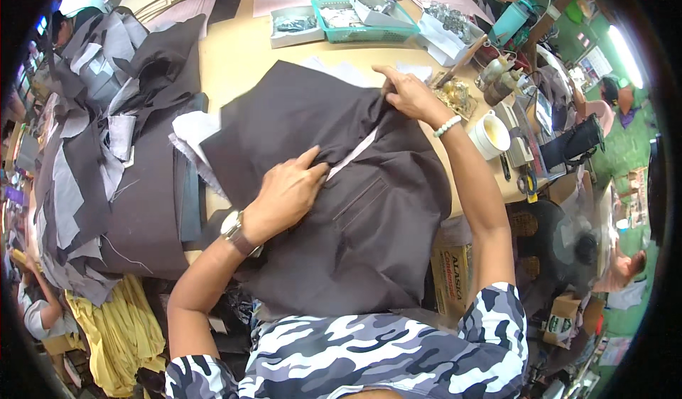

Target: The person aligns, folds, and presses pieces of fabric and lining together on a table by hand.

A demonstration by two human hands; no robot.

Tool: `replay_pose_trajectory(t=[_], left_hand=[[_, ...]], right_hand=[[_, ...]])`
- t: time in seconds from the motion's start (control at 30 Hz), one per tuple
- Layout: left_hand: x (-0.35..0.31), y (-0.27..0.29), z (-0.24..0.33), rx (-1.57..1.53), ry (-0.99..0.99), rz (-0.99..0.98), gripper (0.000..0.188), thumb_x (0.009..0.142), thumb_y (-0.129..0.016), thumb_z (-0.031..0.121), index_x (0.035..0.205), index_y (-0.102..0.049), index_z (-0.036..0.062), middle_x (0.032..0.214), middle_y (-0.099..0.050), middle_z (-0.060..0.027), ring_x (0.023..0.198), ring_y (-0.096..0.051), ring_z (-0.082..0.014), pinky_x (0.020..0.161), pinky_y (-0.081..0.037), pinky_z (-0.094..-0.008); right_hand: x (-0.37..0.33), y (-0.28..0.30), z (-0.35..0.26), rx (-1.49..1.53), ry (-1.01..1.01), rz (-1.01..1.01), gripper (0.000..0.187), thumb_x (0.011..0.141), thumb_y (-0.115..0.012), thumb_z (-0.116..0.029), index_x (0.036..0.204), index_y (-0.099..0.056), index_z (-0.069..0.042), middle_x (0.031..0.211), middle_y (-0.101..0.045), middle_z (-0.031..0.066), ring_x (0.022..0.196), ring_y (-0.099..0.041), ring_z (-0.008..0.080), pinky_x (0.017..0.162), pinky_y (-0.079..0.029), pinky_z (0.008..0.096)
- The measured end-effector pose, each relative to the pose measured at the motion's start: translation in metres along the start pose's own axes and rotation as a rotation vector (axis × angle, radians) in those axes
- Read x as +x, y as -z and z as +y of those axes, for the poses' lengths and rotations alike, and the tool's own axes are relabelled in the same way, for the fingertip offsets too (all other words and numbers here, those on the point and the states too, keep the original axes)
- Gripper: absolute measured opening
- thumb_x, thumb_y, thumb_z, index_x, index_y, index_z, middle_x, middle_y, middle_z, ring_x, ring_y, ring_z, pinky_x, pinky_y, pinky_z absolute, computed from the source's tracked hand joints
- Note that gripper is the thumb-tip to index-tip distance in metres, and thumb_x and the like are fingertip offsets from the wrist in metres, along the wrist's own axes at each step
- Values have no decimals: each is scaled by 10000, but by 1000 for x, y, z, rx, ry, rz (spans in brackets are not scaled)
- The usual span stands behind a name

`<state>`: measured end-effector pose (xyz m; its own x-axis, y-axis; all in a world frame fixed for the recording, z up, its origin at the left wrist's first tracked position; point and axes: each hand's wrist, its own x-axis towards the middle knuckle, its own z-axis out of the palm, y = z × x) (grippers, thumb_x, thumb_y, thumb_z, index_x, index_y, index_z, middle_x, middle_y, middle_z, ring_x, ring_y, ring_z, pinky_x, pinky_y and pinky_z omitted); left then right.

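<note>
A dark brown piece of cloth (284, 108) is spread over the near table edge and hangs down toward me. A stitched rectangular outline shows on its lower panel, and a pale strip (353, 156) runs slanting along a fold. My left hand (290, 192), with a watch at the wrist, rests on the cloth at the strip's lower end, fingers apart. Past the strip's upper end, my right hand (412, 95), with a beaded bracelet, pinches the bunched cloth while its index finger points out. The underside of the cloth is hidden.
Piled dark and grey cloth pieces (117, 143) cover the left side. Along the back stand a teal basket (366, 33) and white trays of small parts. A cup (489, 135), small bottles (497, 79) and scissors (529, 184) lie to the right. Yellow cloth (117, 335) hangs lower left.
</note>
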<state>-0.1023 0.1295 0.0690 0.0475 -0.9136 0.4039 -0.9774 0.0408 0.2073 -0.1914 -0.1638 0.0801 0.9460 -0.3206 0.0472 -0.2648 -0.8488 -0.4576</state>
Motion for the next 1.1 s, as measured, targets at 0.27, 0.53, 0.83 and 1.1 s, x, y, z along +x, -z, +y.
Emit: replay_pose_trajectory(t=[0.27,0.53,0.83,1.1], left_hand=[[43,18,8,212,54,-187,180,753,-629,191,680,-631,27,787,-571,-102,839,-577,-253,720,-444,-373],[106,-73,-17,24,173,-134,131,802,-562,136,863,-624,39,868,-598,-119,896,-600,-266,724,-493,-384],[91,-98,-23,-133,371,28,757,721,-656,516,1220,-511,-34,1338,-391,-240,1263,-341,-358,1040,-274,-461],[125,-74,6,-235,63,434,677,703,-732,380,1223,-472,33,1327,-394,-193,1262,-340,-361,1036,-257,-512]], right_hand=[[58,-11,20,-357,35,203,560,853,-458,-107,1392,-308,-137,1058,-603,209,939,-587,384,807,-464,440],[53,-23,77,-586,-137,73,531,815,-460,-159,1332,-374,-72,1076,-570,252,994,-572,398,857,-458,455],[35,46,36,-315,-49,164,514,711,-569,-63,1218,-485,-69,909,-648,185,860,-623,350,765,-488,419],[-30,117,-49,-451,331,315,638,696,-530,5,1312,-444,-135,757,-613,113,750,-602,310,732,-487,387]])
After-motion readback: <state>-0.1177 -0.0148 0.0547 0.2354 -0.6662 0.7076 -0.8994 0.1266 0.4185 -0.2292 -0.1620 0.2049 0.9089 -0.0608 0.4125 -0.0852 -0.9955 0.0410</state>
